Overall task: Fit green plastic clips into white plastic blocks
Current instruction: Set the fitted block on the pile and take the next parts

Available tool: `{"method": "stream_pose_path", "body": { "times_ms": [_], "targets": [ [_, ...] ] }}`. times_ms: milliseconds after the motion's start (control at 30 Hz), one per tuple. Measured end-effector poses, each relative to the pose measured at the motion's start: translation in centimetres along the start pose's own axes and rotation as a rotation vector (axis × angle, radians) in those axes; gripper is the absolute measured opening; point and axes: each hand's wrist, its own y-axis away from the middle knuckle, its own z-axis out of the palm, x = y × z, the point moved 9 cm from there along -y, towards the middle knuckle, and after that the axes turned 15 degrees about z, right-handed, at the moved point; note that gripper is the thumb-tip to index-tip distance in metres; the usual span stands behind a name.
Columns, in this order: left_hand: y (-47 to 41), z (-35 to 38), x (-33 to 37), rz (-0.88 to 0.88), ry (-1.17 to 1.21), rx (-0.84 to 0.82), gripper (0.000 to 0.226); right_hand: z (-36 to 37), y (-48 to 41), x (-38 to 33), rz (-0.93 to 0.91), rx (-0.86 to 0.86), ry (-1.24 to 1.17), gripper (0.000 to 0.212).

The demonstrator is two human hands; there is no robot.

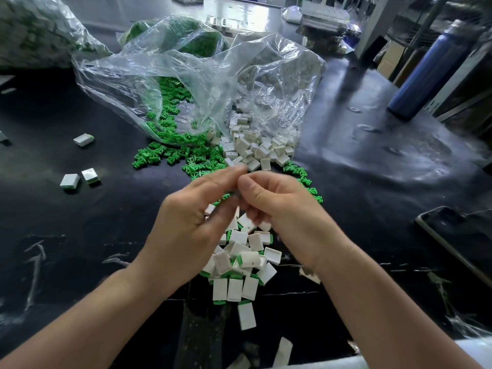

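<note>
My left hand [197,217] and my right hand [277,206] meet above the dark table [80,235], just over a heap of white blocks with green clips fitted [239,262]. The right hand's fingers are curled, thumb up, round a small white block [237,213] that is mostly hidden between the hands. The left hand is blurred, its fingers reaching toward the right thumb, and what it holds I cannot make out. Loose green clips [159,155] and empty white blocks [255,150] spill from clear plastic bags [186,75] behind the hands.
Three assembled blocks [70,181] lie scattered at the left. A blue bottle [423,73] stands at the far right. A dark tray [458,235] sits at the right edge. More bagged green clips [32,30] lie at the back left.
</note>
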Motion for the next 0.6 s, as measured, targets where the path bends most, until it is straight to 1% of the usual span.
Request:
{"method": "stream_pose_path", "body": {
  "times_ms": [33,67,167,267,400,533,600],
  "targets": [
    [0.0,0.4,0.3,0.070,-0.160,-0.082,0.046,-0.9,-0.1,-0.2,-0.010,0.056,0.025,0.010],
    [0.0,0.9,0.3,0.100,-0.244,-0.154,0.053,-1.8,-0.1,-0.3,-0.015,0.111,0.041,0.008],
    [0.3,2.0,-0.4,0.051,-0.278,-0.298,0.061,-3.8,-0.3,-0.3,-0.013,0.229,0.029,0.006],
    [0.9,2.9,-0.5,0.074,-0.328,-0.402,0.065,-4.5,-0.3,-0.3,-0.021,0.287,0.018,0.008],
    [1.3,3.3,-1.0,0.081,-0.461,-0.525,0.066,-4.5,-0.2,-0.7,-0.044,0.250,0.199,0.012],
    [1.7,3.2,-2.1,0.044,-0.699,-0.628,0.067,-3.3,-0.3,-0.2,0.006,0.116,0.358,0.016],
    [1.8,3.0,-2.9,-0.003,-0.747,-0.646,0.066,-2.4,-0.4,0.3,0.031,0.060,0.431,0.017]
  ]
}}
